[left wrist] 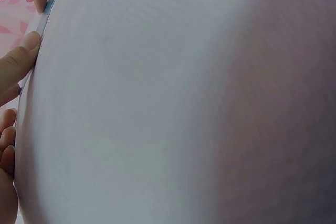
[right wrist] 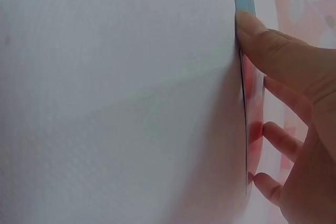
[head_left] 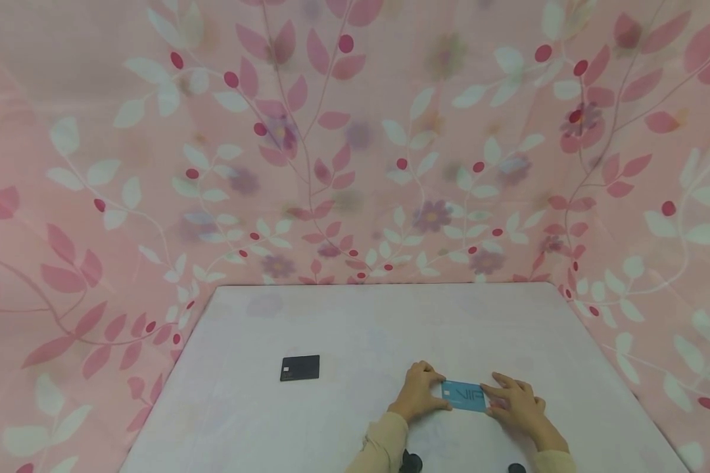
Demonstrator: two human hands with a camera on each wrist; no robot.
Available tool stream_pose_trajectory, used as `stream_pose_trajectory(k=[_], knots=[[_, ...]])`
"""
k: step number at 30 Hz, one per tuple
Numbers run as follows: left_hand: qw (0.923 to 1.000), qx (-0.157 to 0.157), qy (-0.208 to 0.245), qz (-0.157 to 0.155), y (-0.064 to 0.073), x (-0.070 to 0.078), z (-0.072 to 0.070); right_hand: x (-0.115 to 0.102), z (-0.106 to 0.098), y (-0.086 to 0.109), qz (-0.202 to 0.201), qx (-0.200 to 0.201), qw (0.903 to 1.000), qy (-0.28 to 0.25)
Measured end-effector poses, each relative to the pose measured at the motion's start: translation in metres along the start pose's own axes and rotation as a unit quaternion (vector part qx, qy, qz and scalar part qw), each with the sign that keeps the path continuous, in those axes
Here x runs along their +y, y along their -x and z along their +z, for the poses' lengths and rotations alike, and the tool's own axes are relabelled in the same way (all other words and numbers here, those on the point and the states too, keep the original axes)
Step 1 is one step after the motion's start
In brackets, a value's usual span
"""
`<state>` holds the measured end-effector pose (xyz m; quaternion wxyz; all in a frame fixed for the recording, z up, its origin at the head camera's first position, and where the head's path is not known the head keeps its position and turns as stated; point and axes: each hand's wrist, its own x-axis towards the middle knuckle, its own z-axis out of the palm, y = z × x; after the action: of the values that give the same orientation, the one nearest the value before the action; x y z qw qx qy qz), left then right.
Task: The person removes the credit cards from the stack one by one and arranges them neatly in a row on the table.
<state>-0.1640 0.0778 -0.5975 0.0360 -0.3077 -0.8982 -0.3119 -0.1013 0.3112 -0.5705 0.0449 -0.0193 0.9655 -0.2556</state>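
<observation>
A blue card [head_left: 463,396] printed with large dark "VIP" letters lies low over the white table, between the two hands. My left hand [head_left: 417,393] pinches its left end with the thumb at the near edge and fingers at the far edge. At its right end, my right hand [head_left: 517,406] grips it by the thumb and fingers. In the right wrist view a thin, flat red-and-pink piece [right wrist: 254,103] shows under the right hand, next to the blue card's edge; most of it is hidden. The left wrist view catches only the left hand's thumb and fingertips [left wrist: 21,59].
A black card [head_left: 300,369] with a pale chip lies flat on the left part of the white table [head_left: 242,420]. Pink floral cloth [head_left: 355,164] hangs behind and beside the table. Dark round objects [head_left: 412,462] show by the wrists at the bottom edge.
</observation>
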Motion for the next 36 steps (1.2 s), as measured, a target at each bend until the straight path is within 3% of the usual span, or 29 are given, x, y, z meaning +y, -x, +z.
stream_pose_trajectory(k=[7, 36], knots=[[0.9999, -0.004, -0.011, 0.002, 0.0007, 0.0008, -0.0007, 0.0007, -0.0014, 0.0019, 0.001, -0.005, 0.9997, -0.025], [0.9999, -0.012, -0.003, -0.012, 0.0007, 0.0005, 0.0013, -0.0014, -0.0037, 0.0015, 0.002, -0.013, 0.9997, -0.02]])
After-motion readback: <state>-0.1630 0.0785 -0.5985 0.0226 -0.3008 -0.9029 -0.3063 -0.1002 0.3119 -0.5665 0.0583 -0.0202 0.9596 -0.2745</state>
